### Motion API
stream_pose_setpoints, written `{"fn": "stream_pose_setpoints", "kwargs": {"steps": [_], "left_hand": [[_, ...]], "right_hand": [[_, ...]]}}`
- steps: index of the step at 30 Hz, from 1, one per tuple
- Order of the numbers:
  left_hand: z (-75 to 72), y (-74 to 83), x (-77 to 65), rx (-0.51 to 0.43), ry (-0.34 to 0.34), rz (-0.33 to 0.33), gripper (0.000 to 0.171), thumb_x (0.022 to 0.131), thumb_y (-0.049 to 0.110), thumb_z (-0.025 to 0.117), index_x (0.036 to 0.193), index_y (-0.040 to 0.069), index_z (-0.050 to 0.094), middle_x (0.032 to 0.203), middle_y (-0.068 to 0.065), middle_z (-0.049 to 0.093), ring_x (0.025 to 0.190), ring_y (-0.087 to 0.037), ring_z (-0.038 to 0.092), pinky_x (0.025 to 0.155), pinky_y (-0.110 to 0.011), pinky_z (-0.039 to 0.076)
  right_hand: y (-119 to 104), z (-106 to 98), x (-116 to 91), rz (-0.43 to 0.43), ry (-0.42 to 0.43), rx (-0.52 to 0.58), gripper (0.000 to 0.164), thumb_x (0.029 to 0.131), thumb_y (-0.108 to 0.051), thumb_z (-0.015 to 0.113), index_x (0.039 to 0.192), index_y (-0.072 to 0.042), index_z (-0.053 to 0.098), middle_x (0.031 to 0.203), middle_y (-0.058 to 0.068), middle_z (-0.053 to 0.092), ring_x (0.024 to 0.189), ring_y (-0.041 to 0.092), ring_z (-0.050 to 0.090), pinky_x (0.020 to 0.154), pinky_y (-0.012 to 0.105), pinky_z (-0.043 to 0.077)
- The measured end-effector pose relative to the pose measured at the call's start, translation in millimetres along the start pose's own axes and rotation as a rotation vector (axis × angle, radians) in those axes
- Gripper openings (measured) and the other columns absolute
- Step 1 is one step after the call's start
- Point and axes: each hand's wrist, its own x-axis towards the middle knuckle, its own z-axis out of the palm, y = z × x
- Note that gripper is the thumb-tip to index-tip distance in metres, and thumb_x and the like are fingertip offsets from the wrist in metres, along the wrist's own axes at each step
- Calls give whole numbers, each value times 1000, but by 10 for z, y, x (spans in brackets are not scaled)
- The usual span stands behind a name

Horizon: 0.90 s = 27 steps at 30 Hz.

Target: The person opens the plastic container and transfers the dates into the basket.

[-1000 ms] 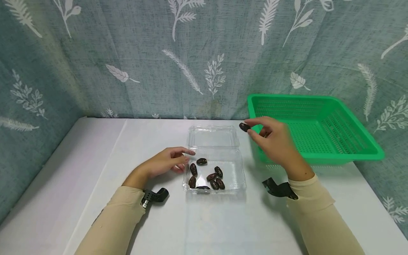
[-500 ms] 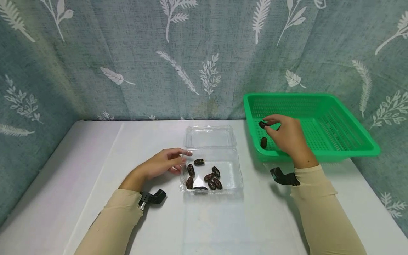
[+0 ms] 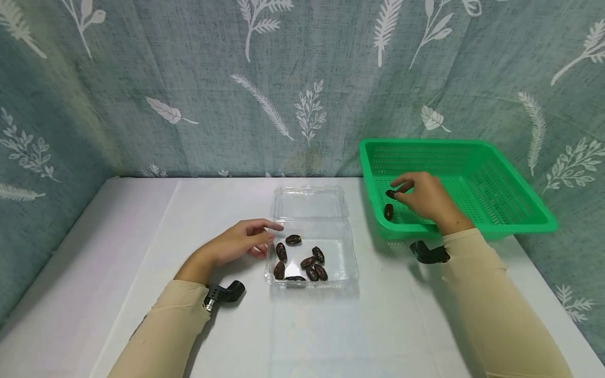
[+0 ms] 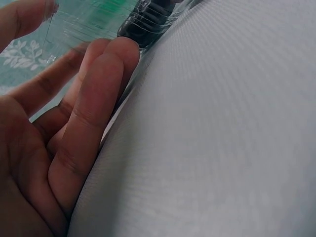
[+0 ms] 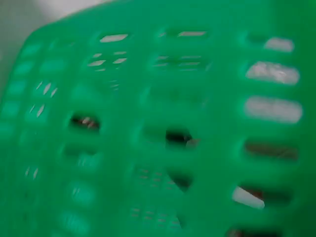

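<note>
Several dark brown dates [image 3: 293, 240] lie in a clear plastic box [image 3: 339, 257], its hinged lid laid back behind it. My left hand [image 3: 233, 245] rests at the box's left side, index finger reaching over the rim. In the left wrist view, the other fingers [image 4: 89, 98] bend loosely outside the plastic wall. My right hand [image 3: 425, 197] is inside the green basket [image 3: 510, 229], low near its left wall, with thumb and index finger pinching a date [image 3: 390, 193]. Another date [image 3: 388, 211] lies just in front of it on the basket floor.
Blurred green slots of the basket wall [image 5: 128, 98] fill the right wrist view. A white cloth [image 3: 212, 325] covers the table, and a leaf-patterned curtain [image 3: 198, 79] hangs along its back and sides. Black camera mounts [image 3: 227, 292] stick out from both wrists.
My right hand has carried the date rightward from beside the basket, over its left rim, and down inside. The left hand has stayed at the box.
</note>
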Motion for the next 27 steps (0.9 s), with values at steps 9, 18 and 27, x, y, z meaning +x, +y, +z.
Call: {"fn": "stream_pose_setpoints", "kwargs": {"steps": [9, 18, 27], "left_hand": [[-11, 14, -6, -8, -2, 6, 43, 102, 28, 58, 139, 6, 56, 108, -13, 61, 86, -18, 65, 79, -34, 60], [-12, 17, 1, 5, 0, 13, 43, 102, 29, 57, 139, 7, 56, 112, -15, 61, 88, -19, 65, 79, -35, 60], [18, -19, -16, 0, 8, 1, 44, 102, 32, 59, 139, 9, 57, 115, -16, 62, 88, -18, 65, 80, -34, 60]], "right_hand": [[118, -6, 64, 4, -157, -95, 26, 93, -1, 65, 118, 4, 69, 110, 28, 70, 97, 40, 69, 76, 47, 57], [174, -11, 119, 16, -198, -127, 25, 92, 0, 65, 116, 4, 70, 113, 29, 68, 98, 41, 68, 71, 41, 58], [225, 38, 126, 26, -239, -125, 26, 92, -1, 66, 118, 7, 68, 112, 31, 68, 83, 31, 71, 67, 40, 58]]}}
